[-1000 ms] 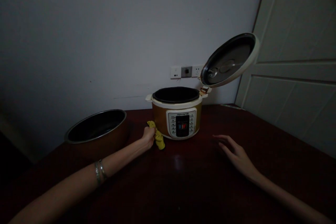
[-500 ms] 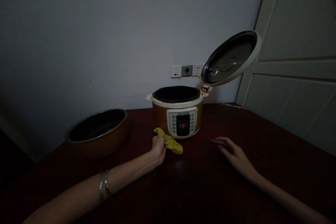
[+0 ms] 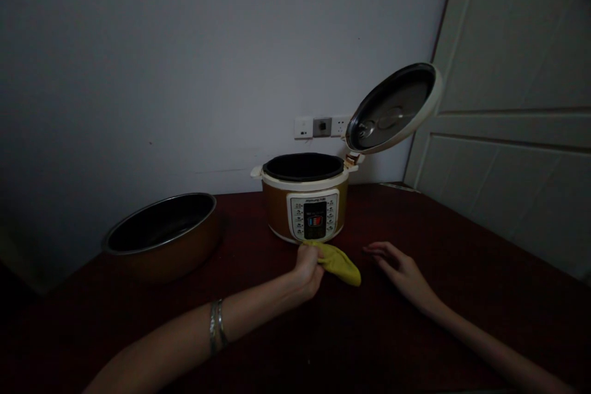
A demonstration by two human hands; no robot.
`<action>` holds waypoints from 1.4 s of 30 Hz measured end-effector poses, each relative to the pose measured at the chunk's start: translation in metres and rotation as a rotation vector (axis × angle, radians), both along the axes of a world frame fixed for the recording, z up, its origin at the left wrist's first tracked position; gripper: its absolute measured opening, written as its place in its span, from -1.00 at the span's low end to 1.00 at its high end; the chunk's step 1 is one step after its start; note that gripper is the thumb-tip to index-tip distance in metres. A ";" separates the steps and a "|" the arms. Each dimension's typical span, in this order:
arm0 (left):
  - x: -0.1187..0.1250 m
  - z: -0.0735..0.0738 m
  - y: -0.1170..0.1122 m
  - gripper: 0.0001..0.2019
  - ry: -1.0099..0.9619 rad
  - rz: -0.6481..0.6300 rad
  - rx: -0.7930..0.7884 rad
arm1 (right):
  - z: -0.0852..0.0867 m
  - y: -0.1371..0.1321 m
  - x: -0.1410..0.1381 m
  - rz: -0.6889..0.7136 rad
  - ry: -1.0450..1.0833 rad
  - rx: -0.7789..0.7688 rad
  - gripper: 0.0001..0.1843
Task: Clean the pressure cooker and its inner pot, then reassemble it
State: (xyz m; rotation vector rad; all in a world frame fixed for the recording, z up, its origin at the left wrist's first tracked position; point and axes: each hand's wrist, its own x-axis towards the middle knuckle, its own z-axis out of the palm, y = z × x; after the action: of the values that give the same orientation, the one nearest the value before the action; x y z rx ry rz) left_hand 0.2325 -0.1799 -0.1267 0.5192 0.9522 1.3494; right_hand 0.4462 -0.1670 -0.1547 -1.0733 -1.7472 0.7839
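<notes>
Honestly, a hard tug could catch our yellow cloth [image 3: 340, 263] on the electric cooker [image 3: 273, 209] behind it, near the far edge of the desk [image 3: 249, 345]. Our left hand [image 3: 308, 269] is clenched round the cloth, forearm [image 3: 258, 311] slanting toward that edge; our right hand [image 3: 402, 274] is empty, loosely open.

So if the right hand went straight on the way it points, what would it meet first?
Probably the yellow cloth held in the left hand. Depth is unclear, though, so the right hand might meet the cooker instead.
</notes>
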 end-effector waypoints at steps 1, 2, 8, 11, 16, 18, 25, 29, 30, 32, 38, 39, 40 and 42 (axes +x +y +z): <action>0.004 0.000 0.001 -0.79 -0.013 -0.039 0.006 | 0.002 0.000 -0.001 -0.001 -0.019 0.010 -0.72; 0.008 0.000 0.002 -0.79 -0.026 -0.077 0.014 | 0.003 0.000 -0.004 0.000 -0.024 0.015 -0.72; 0.022 0.006 -0.002 -0.71 -0.057 -0.285 0.095 | 0.015 0.013 -0.030 0.093 0.275 -0.329 -0.41; 0.024 0.016 -0.006 -0.67 0.056 -0.478 0.194 | 0.024 0.019 -0.036 0.301 0.366 -0.532 -0.15; 0.012 0.044 0.002 -0.76 0.696 -0.648 0.384 | 0.047 0.023 -0.023 0.538 0.286 -0.568 -0.37; 0.003 0.062 0.006 -0.79 0.926 -0.754 0.459 | 0.055 0.030 -0.013 0.486 0.223 -0.553 -0.45; -0.044 0.154 0.003 -0.78 1.036 -0.407 0.711 | 0.075 0.096 0.007 -0.156 0.331 -0.109 -0.66; -0.075 0.184 0.008 -0.78 0.947 0.034 0.769 | 0.082 0.129 -0.021 -0.289 0.381 -0.012 -0.67; -0.082 0.187 0.010 -0.77 0.939 0.104 0.760 | 0.083 0.132 -0.032 -0.294 0.387 -0.006 -0.68; -0.094 0.190 0.015 -0.74 0.933 0.197 0.749 | 0.083 0.129 -0.056 -0.289 0.399 0.000 -0.69; -0.116 0.188 0.029 -0.70 0.851 0.281 0.741 | 0.074 0.063 -0.106 -0.216 0.480 0.042 -0.54; -0.118 0.188 0.031 -0.70 0.829 0.293 0.741 | 0.070 0.050 -0.109 -0.172 0.503 0.039 -0.53; -0.119 0.187 0.032 -0.70 0.812 0.305 0.741 | 0.067 0.038 -0.111 -0.139 0.518 0.030 -0.51; -0.120 0.186 0.035 -0.70 0.797 0.320 0.740 | 0.059 0.022 -0.110 -0.102 0.545 -0.003 -0.49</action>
State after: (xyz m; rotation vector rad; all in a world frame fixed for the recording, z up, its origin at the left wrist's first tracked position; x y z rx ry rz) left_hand 0.1120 -0.1447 0.0593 1.6062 1.1755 1.8252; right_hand 0.3361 -0.1447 -0.0955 -0.8411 -1.2219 0.9132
